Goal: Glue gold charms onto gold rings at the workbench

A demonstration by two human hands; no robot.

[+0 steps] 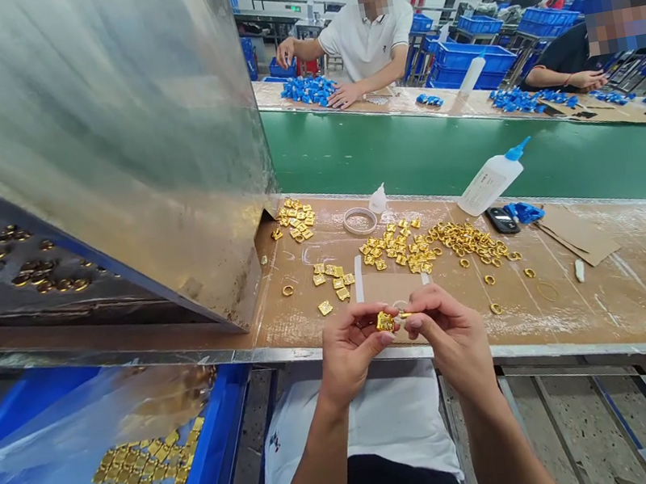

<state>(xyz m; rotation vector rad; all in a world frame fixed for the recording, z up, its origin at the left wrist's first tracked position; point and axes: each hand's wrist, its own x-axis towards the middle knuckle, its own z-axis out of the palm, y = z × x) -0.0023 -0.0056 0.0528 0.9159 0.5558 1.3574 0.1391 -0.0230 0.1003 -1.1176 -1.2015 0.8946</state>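
My left hand (349, 348) pinches a small square gold piece (385, 321) between thumb and fingers, just above the table's near edge. Close beside it, my right hand (451, 332) is closed on a thin gold piece (406, 314), seen edge-on; its full shape is hidden by the fingertips. The two pieces are nearly touching. Beyond my hands lie a cluster of square gold pieces (400, 246) and a pile of gold rings (473, 241). More square gold pieces (333, 277) are scattered to the left. Under my hands is a cardboard sheet (388, 285) with white strips.
A tape roll (360, 220), a white bottle (491, 184) and a black device (502, 220) stand farther back. A large metal panel (159, 137) rises at left. Below it, a blue crate (211, 464) holds gold squares. Across the green belt (359, 158), co-workers handle blue pieces (308, 90).
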